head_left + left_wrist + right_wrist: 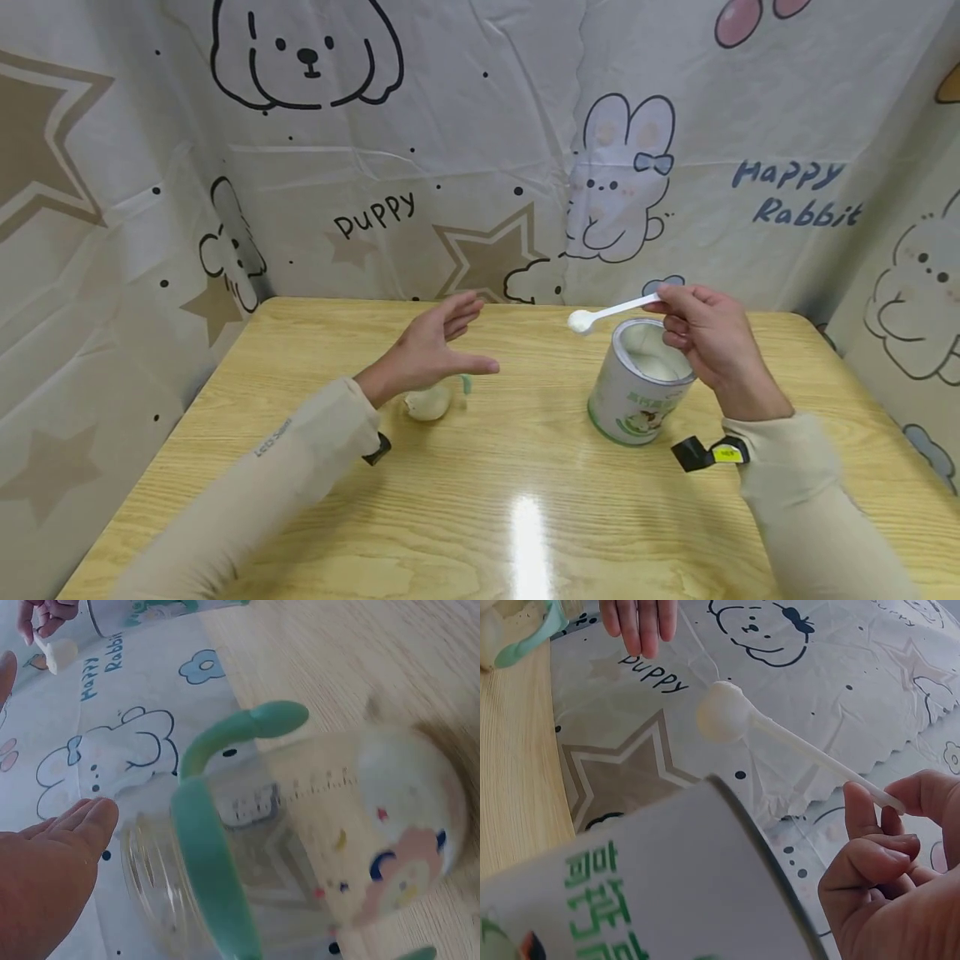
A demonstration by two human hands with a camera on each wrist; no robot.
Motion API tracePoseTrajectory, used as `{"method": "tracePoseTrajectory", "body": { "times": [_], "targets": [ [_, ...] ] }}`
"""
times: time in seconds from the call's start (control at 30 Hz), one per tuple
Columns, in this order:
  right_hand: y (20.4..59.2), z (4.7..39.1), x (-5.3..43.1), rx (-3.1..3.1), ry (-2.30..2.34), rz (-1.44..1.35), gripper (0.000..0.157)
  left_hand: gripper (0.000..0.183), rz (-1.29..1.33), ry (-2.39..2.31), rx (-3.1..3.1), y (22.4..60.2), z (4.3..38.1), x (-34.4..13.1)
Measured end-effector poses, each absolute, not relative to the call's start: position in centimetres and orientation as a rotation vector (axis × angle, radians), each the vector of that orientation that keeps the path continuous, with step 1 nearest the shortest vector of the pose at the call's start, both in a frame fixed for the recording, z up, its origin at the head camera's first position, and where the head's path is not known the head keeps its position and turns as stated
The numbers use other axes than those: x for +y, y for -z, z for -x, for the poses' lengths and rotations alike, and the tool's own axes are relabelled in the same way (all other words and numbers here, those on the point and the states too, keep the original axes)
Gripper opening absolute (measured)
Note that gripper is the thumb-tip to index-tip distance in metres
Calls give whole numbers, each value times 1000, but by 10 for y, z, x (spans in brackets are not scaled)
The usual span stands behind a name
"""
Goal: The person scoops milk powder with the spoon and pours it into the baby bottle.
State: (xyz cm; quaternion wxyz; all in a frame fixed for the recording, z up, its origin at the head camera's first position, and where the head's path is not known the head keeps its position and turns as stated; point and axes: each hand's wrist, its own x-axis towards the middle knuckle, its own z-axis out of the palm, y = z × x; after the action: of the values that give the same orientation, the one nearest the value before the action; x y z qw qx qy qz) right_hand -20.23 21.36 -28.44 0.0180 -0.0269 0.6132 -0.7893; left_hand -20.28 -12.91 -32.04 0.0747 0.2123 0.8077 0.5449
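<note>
My right hand (pixel 705 337) pinches the end of a white measuring scoop (pixel 618 310) between thumb and fingers. Heaped white powder (pixel 724 712) fills the scoop's bowl, which is held higher than the tin's rim and to its left. Under that hand stands an open milk powder tin (pixel 637 408), white with green print and pale powder inside. My left hand (pixel 431 342) is held over the table, fingers extended and thumb apart, grasping nothing. Close by it, a clear baby bottle (pixel 300 847) with green handles stands uncapped on the table, partly hidden by that hand in the head view.
The wooden table (pixel 480 492) ends at a cloth backdrop (pixel 465 150) printed with cartoon animals and stars, which also rises on both sides. Black straps with small devices sit on both wrists. The bottle is left of the tin, with bare tabletop between them.
</note>
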Motion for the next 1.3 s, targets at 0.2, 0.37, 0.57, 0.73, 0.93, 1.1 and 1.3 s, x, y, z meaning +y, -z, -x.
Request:
{"method": "tracePoseTrajectory", "body": {
  "times": [0.2,0.37,0.57,0.73,0.93,1.1,1.3],
  "targets": [
    [283,203,201,1863,2464,97,24,99,-656,-1575,2503,320,201,-143],
    [283,203,191,1908,2445,86,23,98,-656,-1510,2563,320,198,-153],
    [284,205,179,1922,2423,86,23,97,-599,-1497,2589,324,196,-165],
    [284,207,169,1919,2409,91,23,97,-583,-1470,2631,328,194,-173],
    [285,209,157,1902,2408,94,23,98,-560,-1440,2649,334,192,-179],
    [286,210,147,1857,2425,96,25,100,-527,-1402,2661,340,192,-183],
    [288,212,137,1909,2372,91,27,101,-497,-1394,2654,348,192,-186]
  ]
}}
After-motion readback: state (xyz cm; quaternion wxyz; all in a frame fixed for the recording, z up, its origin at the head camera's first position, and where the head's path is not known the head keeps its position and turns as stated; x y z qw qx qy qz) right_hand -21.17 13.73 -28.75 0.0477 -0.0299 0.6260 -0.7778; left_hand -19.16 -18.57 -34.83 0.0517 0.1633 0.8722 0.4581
